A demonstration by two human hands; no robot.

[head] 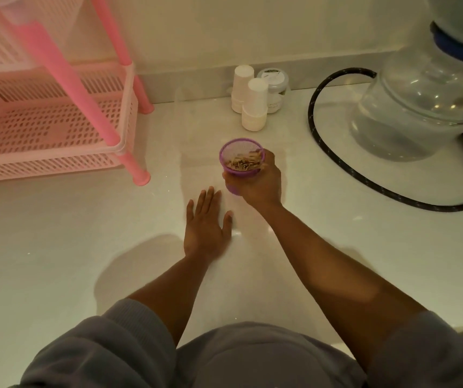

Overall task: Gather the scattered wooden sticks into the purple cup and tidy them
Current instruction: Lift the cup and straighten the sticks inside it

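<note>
Both hands are seen over the pale, glossy worktop (56, 261). By the right hand (261, 183) the small purple plastic cup (238, 163) is gripped from its right side, with the fingers curled round its wall and the thumb near the rim. The cup is held close to the worktop, a little tilted toward the camera; whether its base touches the surface cannot be told. Inside the cup the short wooden sticks (244, 163) are gathered in a loose heap, with some ends leaning up against the right wall.

The left hand (206, 222) is laid flat on the worktop, palm down, just beside and in front of the cup, with straight fingers slightly spread and nothing held. Both forearms are stretched forward from grey sleeves.

Behind the cup, two stacks of white paper cups (249, 99) are placed upside down, next to a small clear jar with a pale lid (276, 88). A pink plastic basket rack (56, 121) is seen at the left, and a large clear water bottle (420, 107) with a black hose (336, 152) at the right.
</note>
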